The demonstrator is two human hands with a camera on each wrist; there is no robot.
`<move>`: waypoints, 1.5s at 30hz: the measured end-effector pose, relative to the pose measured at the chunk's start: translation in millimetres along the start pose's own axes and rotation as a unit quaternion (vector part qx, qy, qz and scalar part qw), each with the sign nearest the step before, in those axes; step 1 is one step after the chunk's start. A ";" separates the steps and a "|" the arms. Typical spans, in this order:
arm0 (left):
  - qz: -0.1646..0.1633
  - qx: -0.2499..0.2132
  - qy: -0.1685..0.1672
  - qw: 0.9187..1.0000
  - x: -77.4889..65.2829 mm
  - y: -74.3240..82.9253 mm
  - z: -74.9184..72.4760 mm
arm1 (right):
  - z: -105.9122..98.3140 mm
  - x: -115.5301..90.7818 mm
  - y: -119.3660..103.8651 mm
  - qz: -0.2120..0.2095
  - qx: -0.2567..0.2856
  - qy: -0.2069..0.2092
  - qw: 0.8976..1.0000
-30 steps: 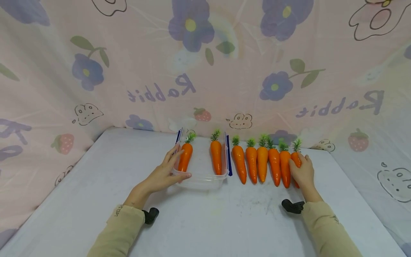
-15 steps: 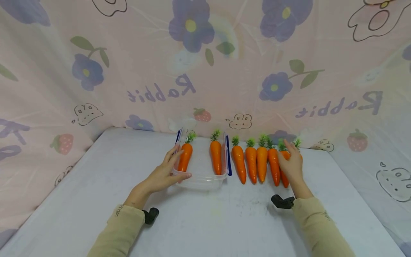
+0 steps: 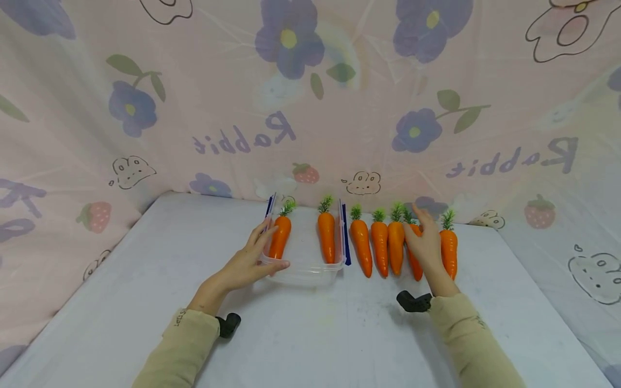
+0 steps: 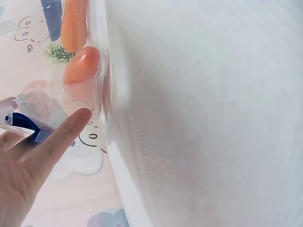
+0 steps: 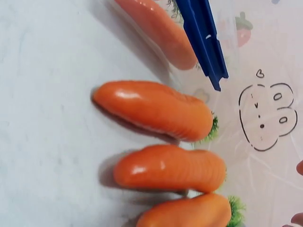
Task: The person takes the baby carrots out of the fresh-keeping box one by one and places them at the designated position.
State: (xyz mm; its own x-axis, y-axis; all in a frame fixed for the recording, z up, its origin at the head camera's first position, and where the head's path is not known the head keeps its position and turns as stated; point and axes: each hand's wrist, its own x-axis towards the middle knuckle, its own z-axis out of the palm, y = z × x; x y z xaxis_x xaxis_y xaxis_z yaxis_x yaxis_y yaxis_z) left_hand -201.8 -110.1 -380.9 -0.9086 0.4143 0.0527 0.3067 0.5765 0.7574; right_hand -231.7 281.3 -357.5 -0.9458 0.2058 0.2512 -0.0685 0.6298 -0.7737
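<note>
My left hand (image 3: 249, 264) rests on the left side of a clear plastic box (image 3: 305, 275), fingers along the wall and thumb at the front rim. Two glossy orange carrots with green tufts lie in the box: one carrot (image 3: 280, 237) by the left wall, another carrot (image 3: 327, 237) by the right. Over the right part of a row of several carrots is my right hand (image 3: 426, 245), fingers extended and overlapping a carrot (image 3: 415, 264). Only fingertips (image 5: 297, 220) of it enter the right wrist view. Right of this hand lies the end carrot (image 3: 449, 253).
Blue latch flaps (image 3: 345, 234) stick out from the box's sides; the right one (image 5: 203, 42) stands beside the nearest row carrot (image 5: 151, 109). A printed cloth (image 3: 310, 108) hangs behind the white table (image 3: 310, 345). Black wrist devices (image 3: 414, 302) sit on both cuffs.
My right hand has moved left along the row, from the end carrot, which now shows fully, to the carrots beside it. The left hand and box have stayed put.
</note>
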 end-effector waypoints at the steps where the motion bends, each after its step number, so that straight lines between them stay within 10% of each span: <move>1: 0.001 0.000 -0.001 1.000 0.2 0.0 0.1 | 1.8 0.3 -1.1 -0.004 0.001 0.001 1.000; 45: 0.000 -0.004 -0.001 1.000 -0.1 -1.8 -0.4 | 64.5 -2.0 -64.6 -0.061 0.100 -0.068 0.991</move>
State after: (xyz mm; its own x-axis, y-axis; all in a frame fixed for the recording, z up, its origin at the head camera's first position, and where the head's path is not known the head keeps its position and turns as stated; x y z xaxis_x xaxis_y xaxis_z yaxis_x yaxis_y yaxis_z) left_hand -202.4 -111.4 -381.9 -0.9082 0.4152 0.0523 0.3046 0.5704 0.7628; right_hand -245.8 191.9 -345.5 -0.9595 0.0267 0.2803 -0.2337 0.4799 -0.8456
